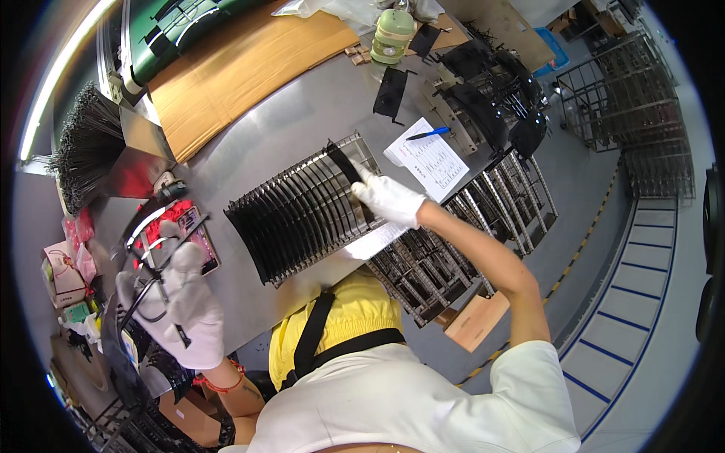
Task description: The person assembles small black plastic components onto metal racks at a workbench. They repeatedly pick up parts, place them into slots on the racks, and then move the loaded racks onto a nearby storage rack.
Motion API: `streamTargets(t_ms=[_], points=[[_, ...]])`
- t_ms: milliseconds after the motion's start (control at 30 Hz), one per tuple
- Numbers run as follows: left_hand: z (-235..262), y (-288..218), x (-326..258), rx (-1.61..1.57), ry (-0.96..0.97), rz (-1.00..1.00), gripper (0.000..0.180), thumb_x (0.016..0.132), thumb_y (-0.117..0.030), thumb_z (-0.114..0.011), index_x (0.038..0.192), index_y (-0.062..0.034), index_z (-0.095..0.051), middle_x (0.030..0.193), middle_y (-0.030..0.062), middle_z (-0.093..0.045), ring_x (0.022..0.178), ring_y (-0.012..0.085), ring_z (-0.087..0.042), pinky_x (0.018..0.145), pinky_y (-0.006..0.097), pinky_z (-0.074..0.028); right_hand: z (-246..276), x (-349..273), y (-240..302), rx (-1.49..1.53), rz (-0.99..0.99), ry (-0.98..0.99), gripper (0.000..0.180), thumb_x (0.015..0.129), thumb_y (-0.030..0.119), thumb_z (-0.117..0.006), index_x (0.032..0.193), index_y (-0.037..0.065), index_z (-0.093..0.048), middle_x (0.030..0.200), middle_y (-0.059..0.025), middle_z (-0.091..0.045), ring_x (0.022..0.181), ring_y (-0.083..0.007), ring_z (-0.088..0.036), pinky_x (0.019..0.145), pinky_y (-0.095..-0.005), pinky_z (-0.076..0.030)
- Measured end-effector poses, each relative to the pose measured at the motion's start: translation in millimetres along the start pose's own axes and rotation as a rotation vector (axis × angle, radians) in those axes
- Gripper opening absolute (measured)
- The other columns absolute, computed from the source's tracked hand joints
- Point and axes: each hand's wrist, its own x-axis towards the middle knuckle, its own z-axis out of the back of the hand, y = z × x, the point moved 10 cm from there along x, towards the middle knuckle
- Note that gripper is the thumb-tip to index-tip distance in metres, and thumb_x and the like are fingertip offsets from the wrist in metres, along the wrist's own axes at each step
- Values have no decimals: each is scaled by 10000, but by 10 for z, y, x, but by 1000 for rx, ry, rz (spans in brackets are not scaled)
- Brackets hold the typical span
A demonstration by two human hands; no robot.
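My left hand point(195, 306), in a white glove, is raised at the left with its fingers closed round a part made of thin black rods point(137, 299) and glossy curved pieces; the glove hides some of it. Across the metal table, my right hand point(389, 200), also gloved in white, has its fingers on a narrow black curved strip point(343, 164) at the right end of a wire rack point(368, 155). They seem to pinch the strip's near part. Several similar black curved strips point(291, 219) stand side by side along the rack.
A sheet of paper point(438, 170) with a blue pen point(428, 134) lies right of the rack. Beyond stand a green jug point(392, 36) and black parts point(472, 106). Metal racks point(423, 264) are at the table's right edge. Left are a rod bundle point(91, 147) and a phone point(204, 249).
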Motion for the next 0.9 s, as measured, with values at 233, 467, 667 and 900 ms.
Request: streamTargets(t_ms=[233,467,667,900], points=[[330,191,-109,-4,-127,138,795,948,-505,-484,1531,-19,-250,1008,162,-511,647,260,-576,500,317,-449,-217,24,-28,-185,-99,227,305,982,240,-434,1009,-51,-525,1247,-432,-503,841,-439,-688,795,-501,-570],[552,702,-104,81,-336,479,869,898,-591,-476,1432,81,-342,1021,198,-649,793,319,-668,670,361,-581,1405,-29,1525,-135,375,-424,859,636,480,-835,1340,95,-526,1216,-246,-574,949,-390,-655,816,-440,-559],[315,1186,-21,-110,-271,449,509,987,-327,-490,1369,-20,-355,1034,201,-639,869,268,-676,694,358,-565,1209,8,1689,-595,390,-525,444,873,422,-668,1219,144,-640,947,-129,-642,792,-283,-691,620,-371,-568],[-71,445,-114,-365,32,144,413,1032,-149,-416,1369,2,-231,745,171,-527,437,268,-607,346,308,-548,492,25,-294,188,-156,-106,664,992,325,-475,1575,185,-190,925,-260,-630,848,-324,-670,737,-419,-554]])
